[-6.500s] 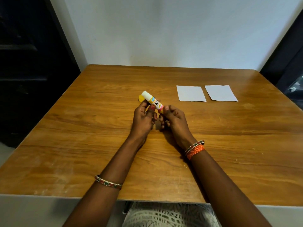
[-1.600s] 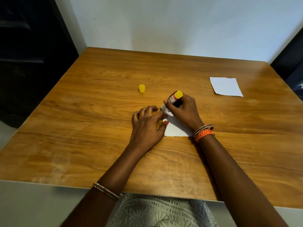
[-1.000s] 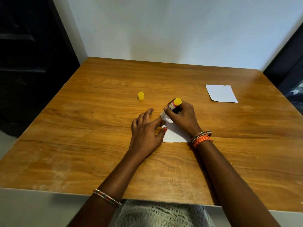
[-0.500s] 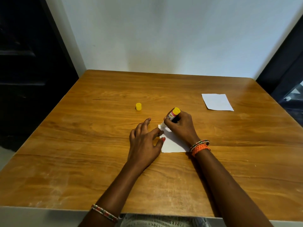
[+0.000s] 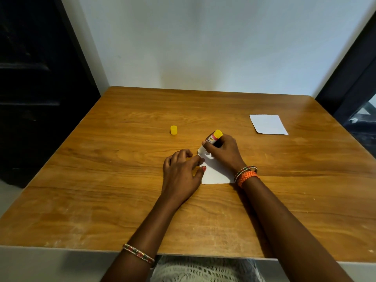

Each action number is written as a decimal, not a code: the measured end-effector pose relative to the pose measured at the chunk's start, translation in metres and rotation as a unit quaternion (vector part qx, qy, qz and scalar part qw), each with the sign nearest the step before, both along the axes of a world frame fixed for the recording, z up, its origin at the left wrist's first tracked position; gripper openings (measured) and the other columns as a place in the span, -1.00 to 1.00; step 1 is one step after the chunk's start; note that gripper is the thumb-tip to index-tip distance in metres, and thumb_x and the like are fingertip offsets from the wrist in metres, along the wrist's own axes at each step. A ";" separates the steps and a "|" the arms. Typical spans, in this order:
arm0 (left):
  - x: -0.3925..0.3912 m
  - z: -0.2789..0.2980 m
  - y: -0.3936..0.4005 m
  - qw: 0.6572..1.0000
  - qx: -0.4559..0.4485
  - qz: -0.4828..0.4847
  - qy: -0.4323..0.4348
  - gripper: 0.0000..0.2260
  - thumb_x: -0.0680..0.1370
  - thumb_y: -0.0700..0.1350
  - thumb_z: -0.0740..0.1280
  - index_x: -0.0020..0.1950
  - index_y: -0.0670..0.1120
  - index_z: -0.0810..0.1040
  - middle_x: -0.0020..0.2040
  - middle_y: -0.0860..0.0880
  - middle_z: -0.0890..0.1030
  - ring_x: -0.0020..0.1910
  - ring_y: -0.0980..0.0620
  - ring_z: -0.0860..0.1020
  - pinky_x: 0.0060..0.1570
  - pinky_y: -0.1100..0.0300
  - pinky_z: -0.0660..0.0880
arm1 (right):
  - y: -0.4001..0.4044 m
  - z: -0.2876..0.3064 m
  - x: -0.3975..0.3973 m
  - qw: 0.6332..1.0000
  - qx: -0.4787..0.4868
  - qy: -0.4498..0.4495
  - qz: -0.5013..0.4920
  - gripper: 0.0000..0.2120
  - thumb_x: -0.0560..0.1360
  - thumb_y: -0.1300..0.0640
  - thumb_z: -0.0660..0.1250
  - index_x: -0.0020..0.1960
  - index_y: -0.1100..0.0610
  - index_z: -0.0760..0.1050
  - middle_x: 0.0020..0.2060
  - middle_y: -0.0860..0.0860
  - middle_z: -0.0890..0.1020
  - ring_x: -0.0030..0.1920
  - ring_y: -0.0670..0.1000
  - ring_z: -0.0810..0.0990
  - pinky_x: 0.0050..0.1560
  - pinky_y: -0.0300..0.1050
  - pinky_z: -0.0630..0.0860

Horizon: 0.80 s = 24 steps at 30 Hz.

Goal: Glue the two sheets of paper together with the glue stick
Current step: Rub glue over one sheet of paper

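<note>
Mid-counter (image 5: 122,180): right hand (image 5: 222,152) grips glue stick (image 5: 210,141) on near sheet (image 5: 215,173); left hand (image 5: 181,173), flat, pins it. Gluing underway; next, far-right sheet (image 5: 268,124).

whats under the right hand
A white sheet of paper lies flat on the table under the right hand, which holds the glue stick tip-down on it. The sheet's far right part is covered.

one head-worn view looks forward and down, close over the wooden table (image 5: 114,200) toward the far wall (image 5: 203,47).
</note>
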<state>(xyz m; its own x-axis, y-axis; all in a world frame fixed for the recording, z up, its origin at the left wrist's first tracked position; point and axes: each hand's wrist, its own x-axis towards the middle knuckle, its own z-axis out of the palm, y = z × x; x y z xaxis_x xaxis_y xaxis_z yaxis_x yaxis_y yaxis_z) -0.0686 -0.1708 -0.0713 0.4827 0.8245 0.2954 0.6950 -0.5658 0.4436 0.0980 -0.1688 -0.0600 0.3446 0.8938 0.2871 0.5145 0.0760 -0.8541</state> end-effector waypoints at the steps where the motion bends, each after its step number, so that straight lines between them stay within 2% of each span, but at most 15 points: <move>1: 0.000 0.000 0.000 1.000 0.002 0.001 -0.003 -0.79 0.51 0.12 0.24 0.09 0.14 0.52 0.12 0.04 0.45 0.20 0.03 0.37 0.20 0.07 0.17 | 0.000 0.000 0.000 1.000 -0.003 -0.005 0.002 -0.85 0.43 0.11 0.41 -0.11 0.20 0.60 -0.20 0.11 0.68 -0.18 0.05 0.65 -0.14 -0.01 0.59; 4: 0.000 0.001 -0.001 1.000 0.007 0.005 -0.003 -0.81 0.50 0.12 0.24 0.07 0.14 0.51 0.04 0.04 0.43 0.15 0.03 0.37 0.17 0.08 0.19 | -0.002 0.001 0.001 1.000 -0.009 -0.019 0.009 -0.86 0.43 0.10 0.41 -0.12 0.19 0.59 -0.21 0.09 0.67 -0.19 0.04 0.65 -0.15 -0.05 0.58; 8: 0.001 -0.001 0.000 1.000 0.013 0.006 -0.005 -0.81 0.50 0.12 0.25 0.06 0.14 0.51 0.02 0.03 0.43 0.13 0.01 0.38 0.15 0.07 0.21 | -0.003 0.007 0.001 0.999 -0.006 -0.043 0.019 -0.89 0.43 0.13 0.41 -0.12 0.18 0.58 -0.23 0.07 0.66 -0.21 0.02 0.63 -0.22 -0.22 0.52; 12: 0.001 -0.001 0.000 1.000 0.017 0.009 -0.001 -0.80 0.50 0.13 0.24 0.07 0.14 0.51 0.01 0.04 0.43 0.12 0.02 0.38 0.14 0.08 0.21 | -0.003 0.010 0.005 0.998 -0.014 -0.065 0.019 -0.88 0.43 0.12 0.42 -0.09 0.17 0.59 -0.20 0.07 0.65 -0.20 0.02 0.61 -0.21 -0.16 0.53; 18: 0.002 0.000 0.000 1.000 0.019 0.011 -0.006 -0.80 0.49 0.12 0.26 0.07 0.12 0.53 0.00 0.03 0.44 0.11 0.01 0.39 0.14 0.08 0.21 | -0.006 0.011 0.012 0.996 -0.025 -0.080 0.023 -0.84 0.44 0.11 0.42 -0.05 0.19 0.60 -0.17 0.07 0.66 -0.18 -0.01 0.60 -0.25 -0.35 0.47; 24: 0.002 0.000 -0.001 1.000 0.012 0.014 -0.004 -0.79 0.50 0.13 0.25 0.09 0.13 0.52 0.03 0.04 0.44 0.14 0.04 0.37 0.17 0.10 0.19 | -0.009 0.013 0.018 0.997 -0.035 -0.066 0.010 -0.84 0.43 0.12 0.42 -0.05 0.19 0.59 -0.16 0.09 0.65 -0.17 0.01 0.60 -0.21 -0.25 0.50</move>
<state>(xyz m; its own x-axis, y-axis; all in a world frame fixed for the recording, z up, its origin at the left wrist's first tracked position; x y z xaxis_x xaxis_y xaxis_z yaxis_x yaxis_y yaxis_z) -0.0671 -0.1717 -0.0714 0.4574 0.8303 0.3185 0.7069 -0.5567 0.4362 0.1158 -0.1780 -0.0475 0.2900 0.9192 0.2664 0.6222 0.0304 -0.7822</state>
